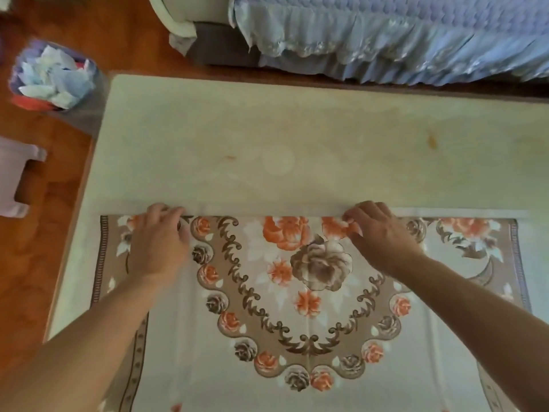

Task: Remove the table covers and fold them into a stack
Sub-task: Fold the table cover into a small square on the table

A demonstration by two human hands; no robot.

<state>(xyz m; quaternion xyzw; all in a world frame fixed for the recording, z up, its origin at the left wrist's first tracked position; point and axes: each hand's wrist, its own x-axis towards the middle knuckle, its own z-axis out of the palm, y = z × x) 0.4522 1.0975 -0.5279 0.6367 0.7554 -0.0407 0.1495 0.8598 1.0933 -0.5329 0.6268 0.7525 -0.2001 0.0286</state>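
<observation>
A floral table cover with orange and brown roses lies on the near half of a pale table. Its far edge is a straight fold line with a white strip showing along it. My left hand lies on the cover near the left end of that fold, fingers curled over the edge. My right hand is at the fold right of centre, its fingertips pinching the cloth edge. Both forearms reach in from the bottom corners.
A bin stuffed with paper and wrappers stands on the wooden floor off the table's far left corner. A pale stool sits at the left edge. A bed with a blue frilled cover runs along behind the table.
</observation>
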